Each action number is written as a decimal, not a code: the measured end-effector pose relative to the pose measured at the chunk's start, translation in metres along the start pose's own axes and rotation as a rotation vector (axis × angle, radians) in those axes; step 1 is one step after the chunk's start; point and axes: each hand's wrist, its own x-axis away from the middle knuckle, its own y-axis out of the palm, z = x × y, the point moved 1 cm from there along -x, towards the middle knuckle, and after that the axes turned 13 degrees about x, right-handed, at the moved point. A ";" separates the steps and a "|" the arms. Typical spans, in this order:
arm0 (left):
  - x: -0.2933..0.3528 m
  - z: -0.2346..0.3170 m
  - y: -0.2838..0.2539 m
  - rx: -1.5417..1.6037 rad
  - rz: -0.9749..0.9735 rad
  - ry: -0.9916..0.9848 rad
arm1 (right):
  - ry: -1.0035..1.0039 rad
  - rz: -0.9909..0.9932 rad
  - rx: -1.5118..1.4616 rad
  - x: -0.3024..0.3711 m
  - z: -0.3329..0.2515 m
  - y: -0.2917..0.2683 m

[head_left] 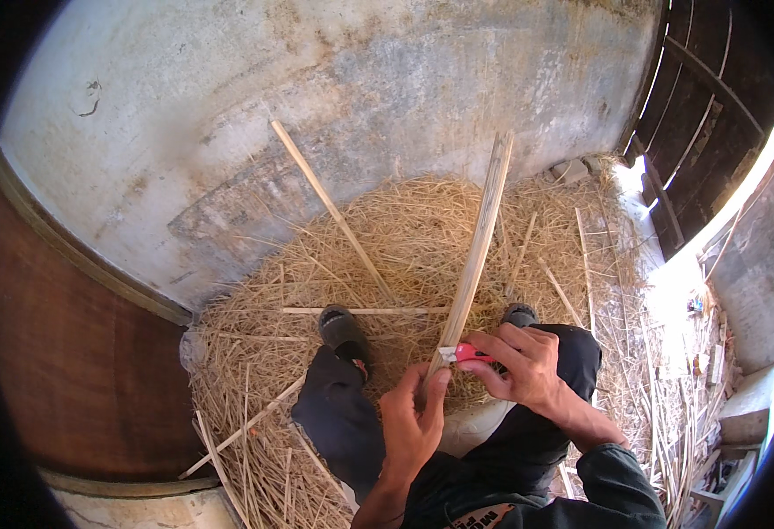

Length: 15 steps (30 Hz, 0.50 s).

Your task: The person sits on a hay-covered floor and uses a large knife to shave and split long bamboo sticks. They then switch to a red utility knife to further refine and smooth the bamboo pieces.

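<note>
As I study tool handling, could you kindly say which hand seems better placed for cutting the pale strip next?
Probably the right hand: it holds the red cutter, blade at the pale strip, while the left hand pinches the strip near its lower end.

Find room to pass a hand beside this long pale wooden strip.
Open room appears between the strip and the thin leaning wooden stick leftward, above loose yellow straw. Crowded: the strip's lower end, with left hand, right hand and red-handled cutter.

A few printed letters (493,516) — partly cut off — on the dark shirt (618,483)
</note>
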 end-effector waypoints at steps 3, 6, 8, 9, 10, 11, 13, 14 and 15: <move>0.004 -0.003 -0.003 -0.022 -0.021 -0.006 | 0.043 0.033 0.021 -0.002 0.014 0.002; 0.009 -0.006 -0.002 0.023 -0.014 -0.034 | 0.074 0.052 0.029 -0.006 0.022 0.000; 0.013 -0.008 -0.005 -0.002 -0.025 -0.052 | 0.120 0.067 0.034 -0.008 0.028 0.000; 0.016 -0.009 -0.007 -0.015 -0.030 -0.060 | 0.159 0.078 0.043 -0.009 0.037 0.001; 0.022 -0.009 -0.008 -0.021 -0.043 -0.106 | 0.195 0.087 0.053 -0.012 0.046 0.001; 0.029 -0.008 -0.009 -0.030 -0.058 -0.149 | 0.224 0.107 0.048 -0.019 0.052 -0.001; 0.038 -0.011 -0.013 -0.029 -0.068 -0.195 | 0.285 0.148 0.038 -0.033 0.059 -0.010; 0.041 -0.014 -0.016 -0.021 -0.062 -0.198 | 0.285 0.082 0.058 -0.035 0.057 -0.015; 0.044 -0.017 -0.019 -0.013 -0.056 -0.201 | 0.340 0.113 0.060 -0.037 0.064 -0.014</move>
